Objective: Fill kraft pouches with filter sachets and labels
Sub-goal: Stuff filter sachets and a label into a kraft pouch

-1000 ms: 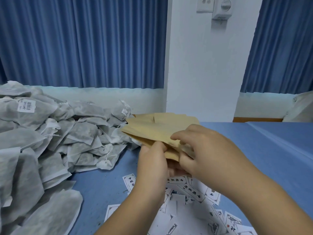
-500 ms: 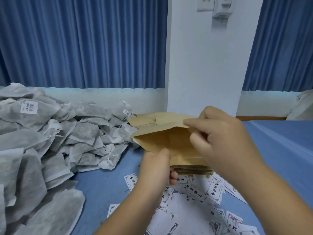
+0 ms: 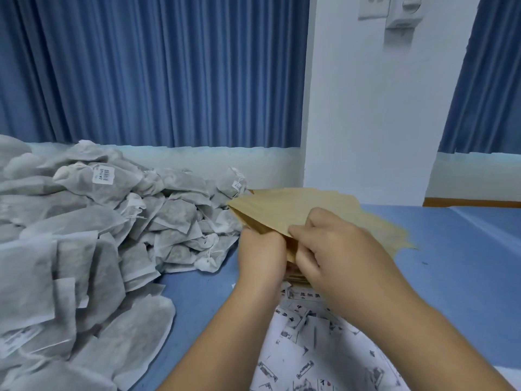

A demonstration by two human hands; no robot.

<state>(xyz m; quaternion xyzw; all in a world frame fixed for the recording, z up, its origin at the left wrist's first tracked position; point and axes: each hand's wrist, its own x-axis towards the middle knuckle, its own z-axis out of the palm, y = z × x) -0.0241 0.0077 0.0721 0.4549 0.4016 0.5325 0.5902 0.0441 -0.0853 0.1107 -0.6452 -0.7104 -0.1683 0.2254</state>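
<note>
Early in the job, by the look of things. At centre frame, a fanned stack of kraft pouches point(image 3: 296, 204), flat and brown, held just above the blue table point(image 3: 465, 249). Gripped at its near edge by the left hand point(image 3: 262, 251), fingers curled around the bundle. Pinched at the top sheet's corner by the right hand point(image 3: 335, 249), thumb and forefinger closed on the paper — most likely peeling one pouch free or working its mouth apart; hard to tell which from here. No sachet or label in either hand.

Heaped across the left half of the frame, from mid-left down to the lower left corner: grey filter sachets point(image 3: 112, 235), a few with barcode stickers, none in a pouch. Scattered at lower centre and lower right, partly under the forearms: white printed labels point(image 3: 310, 331), loose on the table, print too blurred to read.

Nowhere in view, any filled pouch — possibly set aside out of frame, impossible to say. Judged from this: supplies laid out, one pouch being readied, nothing inserted yet. Left to do for this pouch: opening, slipping in sachets, adding a label; then the same for the rest of the stack.
</note>
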